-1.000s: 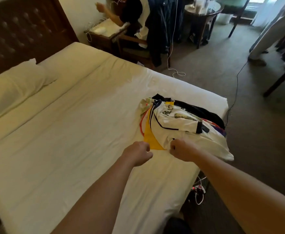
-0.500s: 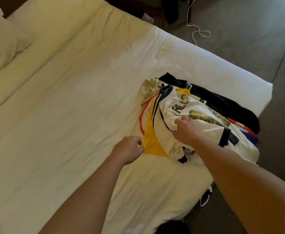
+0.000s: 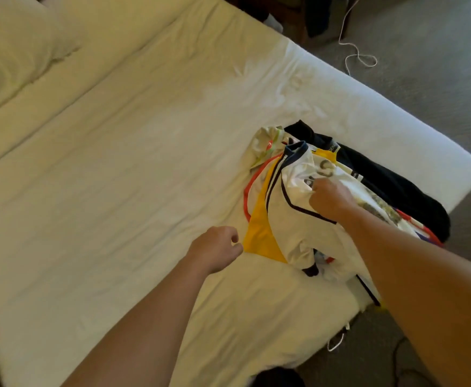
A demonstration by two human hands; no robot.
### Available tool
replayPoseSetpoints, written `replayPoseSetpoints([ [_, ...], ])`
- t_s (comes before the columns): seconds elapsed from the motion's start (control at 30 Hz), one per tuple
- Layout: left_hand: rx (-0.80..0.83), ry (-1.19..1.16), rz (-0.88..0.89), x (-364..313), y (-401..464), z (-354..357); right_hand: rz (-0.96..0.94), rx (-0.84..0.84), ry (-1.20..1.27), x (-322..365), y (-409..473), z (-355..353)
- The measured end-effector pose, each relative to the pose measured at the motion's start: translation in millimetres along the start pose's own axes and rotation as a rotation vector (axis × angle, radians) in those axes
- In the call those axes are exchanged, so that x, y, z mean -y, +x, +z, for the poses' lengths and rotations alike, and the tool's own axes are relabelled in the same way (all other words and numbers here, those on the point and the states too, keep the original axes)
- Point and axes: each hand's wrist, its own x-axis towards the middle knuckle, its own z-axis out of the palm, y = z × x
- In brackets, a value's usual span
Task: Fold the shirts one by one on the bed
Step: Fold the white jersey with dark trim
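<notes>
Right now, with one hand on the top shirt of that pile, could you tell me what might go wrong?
1. The right hand grips only a bunch of the white shirt, so lifting may drag the yellow shirt beneath it along.
2. The pile sits near the bed's corner, so a pull could tip shirts onto the floor.
3. The left hand is curled and appears to hold nothing, so nothing steadies the pile.
</notes>
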Motion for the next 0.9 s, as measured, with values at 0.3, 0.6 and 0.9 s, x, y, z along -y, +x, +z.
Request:
replayPoseSetpoints([
  [0.3, -0.139, -0.054, -0.014, 33, -121, -42, -0.509, 0.192, -0.608, 145, -69, -144],
  [0.6, -0.517, -0.442, -0.022, 124, -271, -40, -0.701, -0.134, -0.421, 317, -200, -208],
  [0.9, -0.873, -0.676, 0.167, 195, -404, -76, -0.567, -0.325, 0.292, 411, -301, -235],
])
